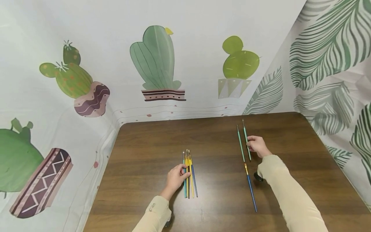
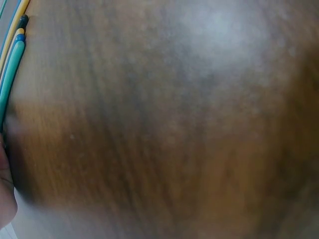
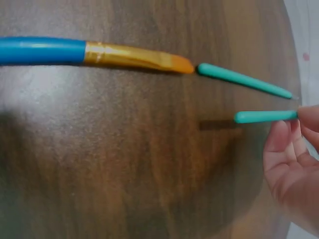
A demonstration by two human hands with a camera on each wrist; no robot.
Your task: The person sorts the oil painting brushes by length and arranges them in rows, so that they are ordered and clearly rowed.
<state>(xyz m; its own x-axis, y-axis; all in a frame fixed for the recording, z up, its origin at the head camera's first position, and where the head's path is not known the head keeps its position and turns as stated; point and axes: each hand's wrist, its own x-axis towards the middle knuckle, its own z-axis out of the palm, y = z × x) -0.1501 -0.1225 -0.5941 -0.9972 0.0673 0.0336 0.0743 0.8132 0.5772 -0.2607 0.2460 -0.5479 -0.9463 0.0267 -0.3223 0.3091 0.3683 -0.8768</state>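
My right hand [image 1: 256,146] pinches a thin green paintbrush [image 1: 245,135] at the right of the table; in the right wrist view, its green handle end [image 3: 259,117] casts a shadow on the wood. Beside it lies a second green paintbrush [image 1: 240,141]. Below that is a blue paintbrush [image 1: 251,190] with a gold ferrule and orange bristles [image 3: 182,63]. Near the middle, the thumb and fingers of my left hand [image 1: 175,178] hold a row of several paintbrushes [image 1: 189,190], with green, yellow, black and blue handles. Only a sliver of that hand [image 2: 6,199] enters the left wrist view.
The brown wooden table [image 1: 145,161] has rounded back corners. Behind it hangs a white cloth [image 1: 197,64] printed with cacti, and a leaf-patterned cloth [image 1: 327,71] hangs at the right.
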